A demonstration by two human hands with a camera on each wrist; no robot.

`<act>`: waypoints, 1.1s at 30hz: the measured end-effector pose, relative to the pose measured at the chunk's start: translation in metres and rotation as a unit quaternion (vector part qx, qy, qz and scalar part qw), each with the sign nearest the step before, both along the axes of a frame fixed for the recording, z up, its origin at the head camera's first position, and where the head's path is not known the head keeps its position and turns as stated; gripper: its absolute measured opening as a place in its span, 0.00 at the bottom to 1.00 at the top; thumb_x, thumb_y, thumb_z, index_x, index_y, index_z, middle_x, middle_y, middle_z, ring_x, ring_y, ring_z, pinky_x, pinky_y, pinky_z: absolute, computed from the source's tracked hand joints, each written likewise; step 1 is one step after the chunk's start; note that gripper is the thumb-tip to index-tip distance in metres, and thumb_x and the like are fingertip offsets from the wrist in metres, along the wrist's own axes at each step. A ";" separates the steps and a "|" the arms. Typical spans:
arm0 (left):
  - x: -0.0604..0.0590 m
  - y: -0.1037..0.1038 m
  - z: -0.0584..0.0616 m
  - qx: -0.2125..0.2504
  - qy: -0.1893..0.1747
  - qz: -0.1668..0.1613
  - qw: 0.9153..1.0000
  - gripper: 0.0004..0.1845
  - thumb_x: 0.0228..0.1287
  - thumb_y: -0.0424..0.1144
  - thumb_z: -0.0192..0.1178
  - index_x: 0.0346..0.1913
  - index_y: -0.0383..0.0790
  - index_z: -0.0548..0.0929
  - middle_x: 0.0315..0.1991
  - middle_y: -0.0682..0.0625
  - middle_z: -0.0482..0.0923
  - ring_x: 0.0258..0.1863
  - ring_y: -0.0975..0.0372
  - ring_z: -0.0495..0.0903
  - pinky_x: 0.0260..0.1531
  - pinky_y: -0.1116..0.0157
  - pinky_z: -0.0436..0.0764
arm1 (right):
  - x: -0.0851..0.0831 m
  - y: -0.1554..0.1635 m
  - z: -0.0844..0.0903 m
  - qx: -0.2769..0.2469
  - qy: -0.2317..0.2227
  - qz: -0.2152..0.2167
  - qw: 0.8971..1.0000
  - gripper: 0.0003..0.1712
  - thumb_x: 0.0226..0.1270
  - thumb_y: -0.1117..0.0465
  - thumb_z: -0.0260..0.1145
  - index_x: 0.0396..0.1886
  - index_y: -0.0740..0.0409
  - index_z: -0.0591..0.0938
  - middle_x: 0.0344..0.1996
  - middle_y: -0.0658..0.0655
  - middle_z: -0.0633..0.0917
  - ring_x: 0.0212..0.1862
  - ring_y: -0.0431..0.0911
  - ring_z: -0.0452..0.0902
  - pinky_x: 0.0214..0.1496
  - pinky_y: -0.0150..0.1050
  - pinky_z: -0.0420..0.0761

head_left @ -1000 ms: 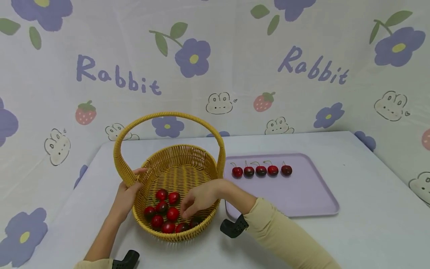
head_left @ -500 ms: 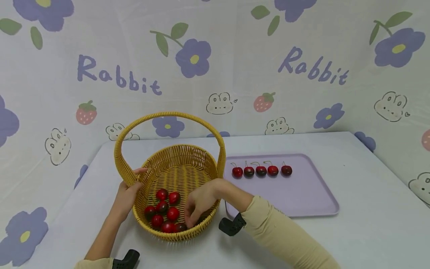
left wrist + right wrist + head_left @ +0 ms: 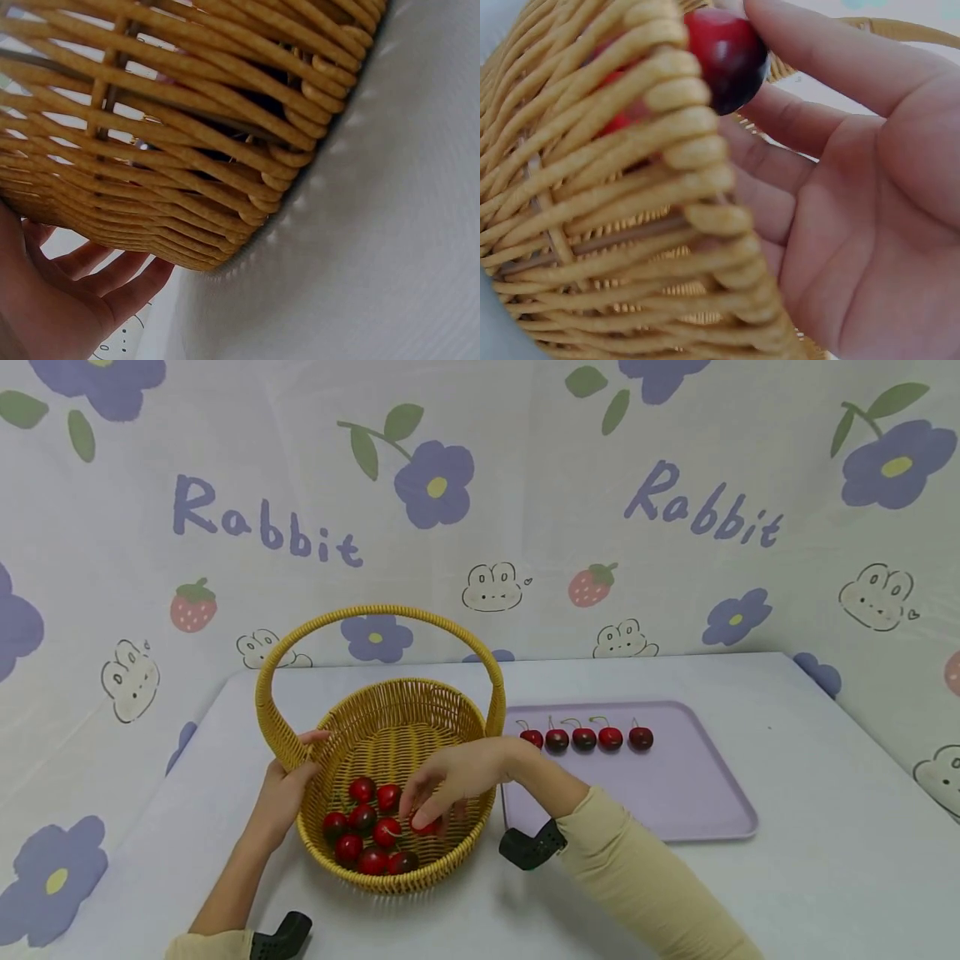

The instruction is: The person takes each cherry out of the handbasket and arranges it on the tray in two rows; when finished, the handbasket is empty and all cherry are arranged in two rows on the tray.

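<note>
A yellow woven basket (image 3: 412, 693) with a tall arched handle holds several dark red cherries (image 3: 372, 861) near its front left. My left hand (image 3: 283, 797) grips the basket's left side, where the handle meets the rim; the left wrist view shows its fingers (image 3: 139, 289) against the weave. Over the basket's inside, my right hand (image 3: 457, 777) pinches one cherry (image 3: 726, 60) between thumb and fingers. In the right wrist view that cherry, half red and half nearly black, shows just above the rim.
Right of the basket lies a light purple tray (image 3: 637, 806) with a row of several stemmed cherries (image 3: 583, 739) along its back. The white table (image 3: 810, 760) extends beyond it to a patterned cloth backdrop (image 3: 555, 510). My right forearm crosses the tray's front left corner.
My right hand dipped to the basket's front right among the cherries, then rose with one cherry between its fingers. My left hand keeps its grip on the basket.
</note>
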State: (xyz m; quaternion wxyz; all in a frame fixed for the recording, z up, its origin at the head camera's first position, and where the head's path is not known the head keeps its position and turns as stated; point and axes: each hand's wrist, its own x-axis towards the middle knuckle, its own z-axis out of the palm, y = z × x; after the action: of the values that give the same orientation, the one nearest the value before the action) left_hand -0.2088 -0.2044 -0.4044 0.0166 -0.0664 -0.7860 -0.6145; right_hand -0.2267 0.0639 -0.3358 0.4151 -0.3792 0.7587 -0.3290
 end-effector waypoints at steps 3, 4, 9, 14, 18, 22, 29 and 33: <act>0.000 0.000 0.001 0.001 0.000 0.000 1.000 0.23 0.67 0.26 0.39 0.64 0.30 0.66 0.68 0.35 0.58 0.67 0.45 0.58 0.63 0.46 0.54 | 0.000 0.006 0.001 -0.037 -0.037 -0.018 0.998 0.16 0.68 0.59 0.61 0.54 0.57 0.78 0.40 0.54 0.83 0.43 0.58 0.81 0.45 0.54 0.78; 0.000 0.000 0.001 0.001 0.000 0.000 1.000 0.23 0.67 0.26 0.39 0.64 0.30 0.66 0.68 0.35 0.58 0.67 0.45 0.57 0.63 0.46 0.54 | 0.000 0.007 0.001 -0.050 -0.048 -0.023 0.997 0.16 0.68 0.60 0.61 0.54 0.57 0.78 0.40 0.55 0.83 0.43 0.60 0.81 0.45 0.54 0.78; 0.000 0.000 0.000 -0.001 0.002 0.001 1.000 0.23 0.67 0.26 0.40 0.64 0.31 0.66 0.68 0.36 0.58 0.67 0.45 0.58 0.63 0.46 0.54 | -0.001 0.015 -0.003 -0.107 -0.081 -0.038 0.990 0.16 0.69 0.63 0.60 0.54 0.62 0.77 0.42 0.57 0.80 0.43 0.56 0.81 0.49 0.51 0.77; 0.000 0.000 0.000 0.003 0.002 0.000 1.000 0.23 0.67 0.26 0.39 0.64 0.30 0.66 0.68 0.35 0.58 0.67 0.46 0.58 0.63 0.46 0.54 | 0.002 0.023 -0.002 -0.147 -0.073 -0.055 0.985 0.17 0.65 0.67 0.64 0.53 0.63 0.77 0.44 0.55 0.79 0.43 0.49 0.78 0.49 0.53 0.77; 0.000 0.000 0.000 0.003 0.000 0.001 1.000 0.23 0.67 0.26 0.39 0.64 0.30 0.66 0.68 0.35 0.58 0.66 0.46 0.58 0.63 0.47 0.54 | 0.006 0.031 0.003 -0.162 -0.059 -0.074 0.982 0.16 0.65 0.66 0.63 0.52 0.60 0.77 0.41 0.55 0.81 0.43 0.53 0.77 0.47 0.54 0.76; 0.001 0.001 0.001 -0.002 0.000 0.004 1.000 0.23 0.66 0.26 0.40 0.64 0.30 0.66 0.68 0.36 0.59 0.66 0.46 0.59 0.63 0.47 0.56 | 0.012 0.041 0.010 -0.173 -0.058 -0.096 0.978 0.17 0.65 0.66 0.64 0.53 0.62 0.76 0.41 0.56 0.82 0.42 0.52 0.77 0.46 0.47 0.78; 0.002 0.002 0.002 -0.013 -0.001 0.007 1.000 0.23 0.66 0.27 0.40 0.64 0.30 0.67 0.67 0.37 0.61 0.63 0.48 0.62 0.58 0.55 0.60 | 0.022 0.064 0.014 -0.200 -0.033 -0.115 0.972 0.20 0.63 0.64 0.65 0.55 0.63 0.76 0.47 0.58 0.81 0.48 0.50 0.77 0.51 0.45 0.76; 0.001 0.001 0.001 -0.014 -0.002 0.008 1.000 0.23 0.66 0.27 0.41 0.64 0.31 0.67 0.67 0.37 0.60 0.63 0.49 0.62 0.58 0.56 0.60 | 0.027 0.079 0.014 -0.202 -0.009 -0.128 0.971 0.23 0.64 0.62 0.65 0.58 0.62 0.77 0.51 0.56 0.80 0.51 0.50 0.75 0.53 0.43 0.74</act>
State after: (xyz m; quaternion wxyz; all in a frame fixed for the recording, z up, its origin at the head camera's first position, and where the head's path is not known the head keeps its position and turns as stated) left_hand -0.2074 -0.2034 -0.4033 0.0188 -0.0595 -0.7949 -0.6035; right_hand -0.1999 0.1432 -0.3218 0.2916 -0.3523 0.7146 -0.5293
